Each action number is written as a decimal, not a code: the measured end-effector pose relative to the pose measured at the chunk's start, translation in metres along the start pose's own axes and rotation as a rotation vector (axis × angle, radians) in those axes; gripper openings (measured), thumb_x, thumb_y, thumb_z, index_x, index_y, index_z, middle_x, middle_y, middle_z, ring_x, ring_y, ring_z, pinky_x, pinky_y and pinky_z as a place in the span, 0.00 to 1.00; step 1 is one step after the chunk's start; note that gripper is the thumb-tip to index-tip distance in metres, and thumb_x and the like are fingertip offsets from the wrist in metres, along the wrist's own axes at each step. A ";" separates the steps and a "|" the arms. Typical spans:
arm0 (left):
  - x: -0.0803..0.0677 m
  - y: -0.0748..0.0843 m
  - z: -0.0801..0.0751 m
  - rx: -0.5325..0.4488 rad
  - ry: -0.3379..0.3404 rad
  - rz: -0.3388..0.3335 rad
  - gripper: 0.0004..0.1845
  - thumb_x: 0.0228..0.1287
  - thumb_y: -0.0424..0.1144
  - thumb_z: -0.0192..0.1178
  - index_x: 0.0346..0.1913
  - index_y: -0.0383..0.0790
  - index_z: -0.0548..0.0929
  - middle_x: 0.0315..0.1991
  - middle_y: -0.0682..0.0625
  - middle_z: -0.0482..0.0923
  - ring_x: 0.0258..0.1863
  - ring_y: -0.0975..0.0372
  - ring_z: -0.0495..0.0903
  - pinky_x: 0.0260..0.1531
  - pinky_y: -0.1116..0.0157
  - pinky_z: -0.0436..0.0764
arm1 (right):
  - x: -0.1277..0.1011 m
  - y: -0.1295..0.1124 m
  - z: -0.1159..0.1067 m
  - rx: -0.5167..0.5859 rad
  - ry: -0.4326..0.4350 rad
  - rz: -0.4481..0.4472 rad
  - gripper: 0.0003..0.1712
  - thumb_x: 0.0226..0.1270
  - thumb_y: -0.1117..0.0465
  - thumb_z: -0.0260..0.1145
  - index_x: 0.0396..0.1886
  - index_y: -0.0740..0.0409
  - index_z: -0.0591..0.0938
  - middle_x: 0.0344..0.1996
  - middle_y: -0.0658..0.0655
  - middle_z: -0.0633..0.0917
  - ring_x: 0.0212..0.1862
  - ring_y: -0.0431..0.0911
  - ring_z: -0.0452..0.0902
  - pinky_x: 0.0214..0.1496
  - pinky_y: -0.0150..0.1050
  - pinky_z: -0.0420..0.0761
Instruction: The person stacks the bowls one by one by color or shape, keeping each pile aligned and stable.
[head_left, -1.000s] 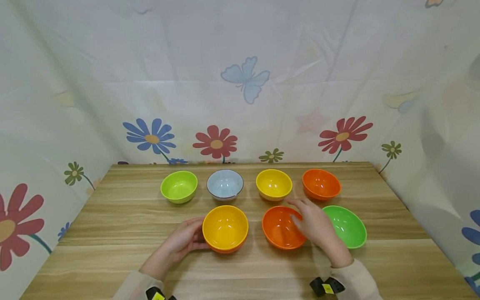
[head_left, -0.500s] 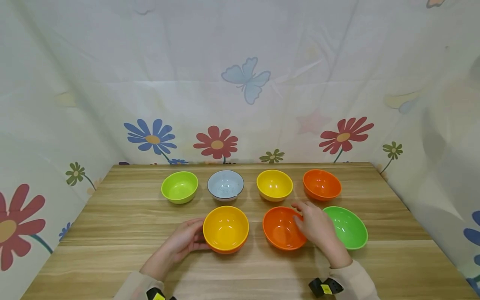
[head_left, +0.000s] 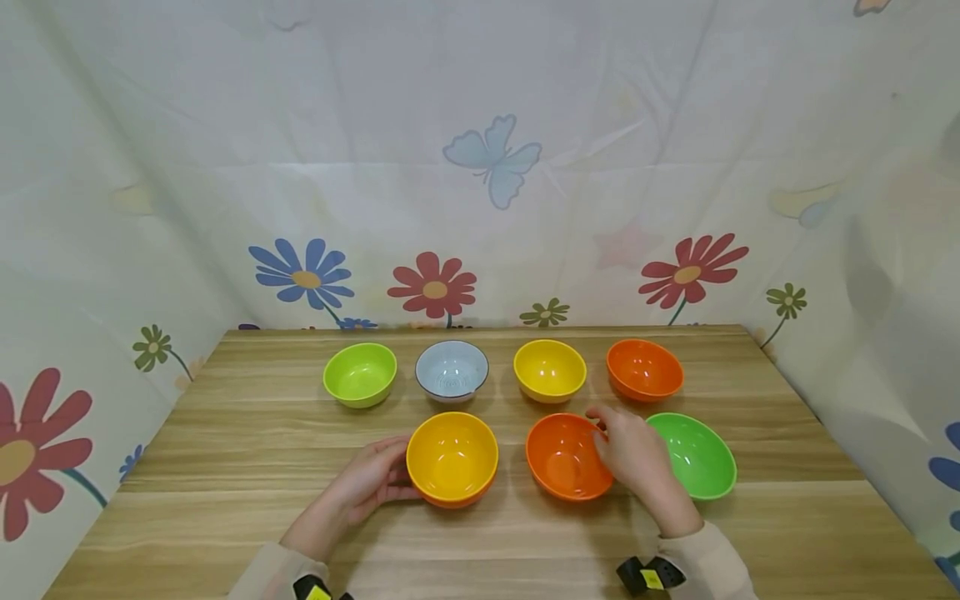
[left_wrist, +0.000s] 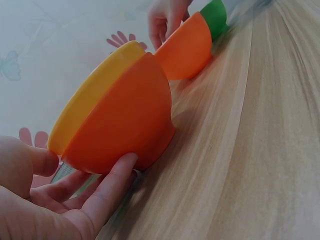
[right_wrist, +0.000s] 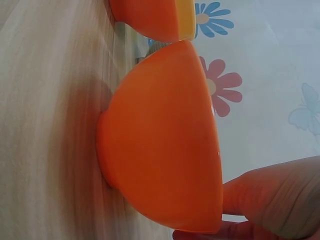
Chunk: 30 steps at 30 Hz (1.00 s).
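Note:
A yellow bowl (head_left: pixel 452 457) sits nested in an orange bowl (left_wrist: pixel 122 117), front and centre on the table. My left hand (head_left: pixel 373 479) holds this stack from the left, thumb at the rims and fingers against the orange wall. To its right stands a second orange bowl (head_left: pixel 567 457), upright with nothing in it. My right hand (head_left: pixel 636 450) grips that bowl's far right rim between thumb and fingers, seen close in the right wrist view. Just right of this hand is a green bowl (head_left: pixel 697 458), partly hidden behind the hand and wrist.
Along the back of the wooden table (head_left: pixel 225 500) stand a lime green bowl (head_left: pixel 360 375), a pale blue bowl (head_left: pixel 452 371), a yellow bowl (head_left: pixel 550 371) and another orange bowl (head_left: pixel 645 370). A flower-printed cloth (head_left: pixel 345 192) hangs behind and at both sides.
My right hand's fingers have drawn in from over the second orange bowl to its right rim. The left hand and all the bowls stay in place.

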<state>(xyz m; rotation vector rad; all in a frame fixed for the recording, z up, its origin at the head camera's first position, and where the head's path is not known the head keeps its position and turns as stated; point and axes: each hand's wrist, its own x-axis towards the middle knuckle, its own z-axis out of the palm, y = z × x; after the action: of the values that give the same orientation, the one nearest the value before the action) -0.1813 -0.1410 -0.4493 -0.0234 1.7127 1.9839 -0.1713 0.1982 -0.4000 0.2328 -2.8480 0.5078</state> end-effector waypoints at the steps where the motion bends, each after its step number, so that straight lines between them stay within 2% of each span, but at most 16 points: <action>1: 0.000 0.000 0.000 -0.001 0.000 0.001 0.27 0.71 0.43 0.43 0.65 0.28 0.61 0.56 0.38 0.73 0.45 0.57 0.79 0.46 0.51 0.79 | 0.000 0.000 0.000 -0.001 0.007 -0.004 0.12 0.52 0.69 0.65 0.39 0.61 0.82 0.29 0.60 0.83 0.25 0.48 0.75 0.23 0.39 0.75; 14: 0.001 -0.002 -0.001 -0.010 0.001 0.005 0.26 0.71 0.43 0.43 0.64 0.27 0.62 0.54 0.39 0.75 0.44 0.57 0.80 0.45 0.52 0.79 | -0.001 0.001 0.004 0.010 0.054 -0.040 0.09 0.52 0.73 0.61 0.34 0.63 0.82 0.27 0.60 0.83 0.25 0.51 0.77 0.23 0.43 0.76; 30: 0.002 -0.003 -0.002 -0.008 -0.006 0.004 0.27 0.71 0.43 0.43 0.65 0.28 0.61 0.54 0.39 0.75 0.44 0.57 0.79 0.45 0.52 0.79 | 0.000 0.003 0.004 0.028 -0.002 0.026 0.11 0.52 0.73 0.59 0.35 0.63 0.82 0.28 0.60 0.83 0.24 0.50 0.74 0.23 0.42 0.74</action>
<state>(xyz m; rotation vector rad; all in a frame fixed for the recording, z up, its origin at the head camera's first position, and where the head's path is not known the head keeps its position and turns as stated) -0.1823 -0.1416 -0.4528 -0.0167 1.7026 1.9911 -0.1727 0.1992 -0.4050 0.2015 -2.8505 0.5530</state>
